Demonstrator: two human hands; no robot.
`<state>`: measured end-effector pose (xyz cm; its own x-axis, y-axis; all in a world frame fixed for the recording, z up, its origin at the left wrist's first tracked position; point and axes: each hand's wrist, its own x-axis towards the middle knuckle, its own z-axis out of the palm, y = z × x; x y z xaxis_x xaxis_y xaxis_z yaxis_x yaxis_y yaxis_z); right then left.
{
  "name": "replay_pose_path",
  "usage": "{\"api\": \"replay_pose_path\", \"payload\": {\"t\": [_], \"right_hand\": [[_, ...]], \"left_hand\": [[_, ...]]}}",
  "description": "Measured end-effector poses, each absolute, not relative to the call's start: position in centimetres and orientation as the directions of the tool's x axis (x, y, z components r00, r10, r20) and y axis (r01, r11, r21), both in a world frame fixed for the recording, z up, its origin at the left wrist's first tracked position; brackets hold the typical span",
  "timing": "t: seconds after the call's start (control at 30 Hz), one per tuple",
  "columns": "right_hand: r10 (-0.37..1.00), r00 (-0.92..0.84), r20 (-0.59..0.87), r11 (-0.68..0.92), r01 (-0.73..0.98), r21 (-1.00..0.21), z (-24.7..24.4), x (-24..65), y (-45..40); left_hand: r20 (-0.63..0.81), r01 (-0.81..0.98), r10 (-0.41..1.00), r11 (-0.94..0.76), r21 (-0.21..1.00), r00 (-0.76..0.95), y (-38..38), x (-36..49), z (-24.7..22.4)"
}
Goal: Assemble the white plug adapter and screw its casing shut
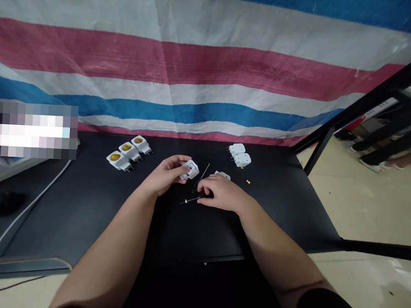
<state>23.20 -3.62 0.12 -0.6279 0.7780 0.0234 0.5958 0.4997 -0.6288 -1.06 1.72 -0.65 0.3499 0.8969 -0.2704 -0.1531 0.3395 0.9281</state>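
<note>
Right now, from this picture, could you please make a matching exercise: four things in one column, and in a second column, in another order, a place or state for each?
Things:
1. Left hand
2. Right hand
3. Three white plug adapters with yellow centres
4. Two white plug bodies

Places or states:
A. In a row at the back left of the black table
B. At the back right of the table
C. Holding a white plastic part
D. Near a thin metal pin

Pairs: 1-C, 2-D, 3-A, 4-B.
</note>
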Motion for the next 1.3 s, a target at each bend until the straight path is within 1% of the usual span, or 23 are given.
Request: {"api": "replay_pose_path", "payload": {"t": [0.07, 0.1, 0.17, 0.23, 0.3, 0.4, 0.53, 0.63, 0.77, 0.83, 1.0, 1.1, 1.23, 1.3], "right_hand": [[0.806, -0.591, 0.047, 0.475, 0.596, -0.648, 0.1, 23.4, -3.6], [0.831, -0.549, 0.092, 0.463, 0.589, -0.663, 0.1, 23.5, -3.7], [0.874, -0.427, 0.231, 0.453, 0.546, -0.705, 0.0, 23.4, -3.7], [0.884, -0.304, 0.355, 0.463, 0.475, -0.748, -0.2, 23.2, -3.7], [0.878, -0.243, 0.412, 0.478, 0.403, -0.78, -0.6, 22.7, -3.7], [0.882, -0.241, 0.404, 0.468, 0.358, -0.808, -1.0, 22.1, -3.6], [0.905, -0.23, 0.358, 0.421, 0.362, -0.832, -1.4, 21.8, -3.4], [0.902, -0.229, 0.366, 0.426, 0.343, -0.837, -1.7, 22.0, -3.3], [0.891, -0.217, 0.399, 0.45, 0.309, -0.838, -2.0, 22.1, -3.1], [0.899, -0.202, 0.388, 0.435, 0.324, -0.84, -2.0, 22.0, -3.1], [0.908, -0.17, 0.383, 0.419, 0.343, -0.841, -1.6, 21.8, -3.2], [0.918, -0.145, 0.369, 0.396, 0.379, -0.836, -1.6, 21.4, -3.3], [0.919, -0.113, 0.378, 0.389, 0.421, -0.819, -1.9, 20.9, -3.2], [0.917, -0.118, 0.382, 0.392, 0.444, -0.805, -1.8, 21.1, -3.1]], "left_hand": [[-0.284, -0.143, 0.885, 0.356, 0.923, 0.369, 1.6, -1.0, -0.5], [-0.277, -0.131, 0.884, 0.347, 0.929, 0.377, 1.5, -1.0, -0.4], [-0.242, -0.092, 0.885, 0.301, 0.949, 0.396, 1.4, -0.9, -0.5], [-0.204, -0.05, 0.882, 0.248, 0.967, 0.424, 1.2, -0.8, -0.5], [-0.175, -0.029, 0.874, 0.211, 0.977, 0.454, 1.1, -0.8, -0.6], [-0.134, -0.024, 0.86, 0.167, 0.986, 0.492, 1.1, -0.9, -0.8], [-0.086, -0.055, 0.862, 0.13, 0.99, 0.5, 1.3, -1.1, -1.1], [-0.099, -0.068, 0.867, 0.15, 0.986, 0.488, 1.4, -1.1, -1.3], [-0.142, -0.037, 0.86, 0.183, 0.982, 0.49, 1.4, -0.9, -1.3], [-0.149, -0.041, 0.849, 0.197, 0.979, 0.507, 1.3, -0.8, -1.1], [-0.149, -0.129, 0.815, 0.263, 0.956, 0.56, 1.2, -0.9, -0.9], [-0.16, -0.153, 0.804, 0.296, 0.943, 0.573, 1.2, -0.8, -1.0], [-0.134, -0.187, 0.816, 0.283, 0.941, 0.562, 1.0, -0.3, -1.2], [-0.139, -0.174, 0.824, 0.276, 0.945, 0.549, 0.9, -0.1, -1.3]]}}
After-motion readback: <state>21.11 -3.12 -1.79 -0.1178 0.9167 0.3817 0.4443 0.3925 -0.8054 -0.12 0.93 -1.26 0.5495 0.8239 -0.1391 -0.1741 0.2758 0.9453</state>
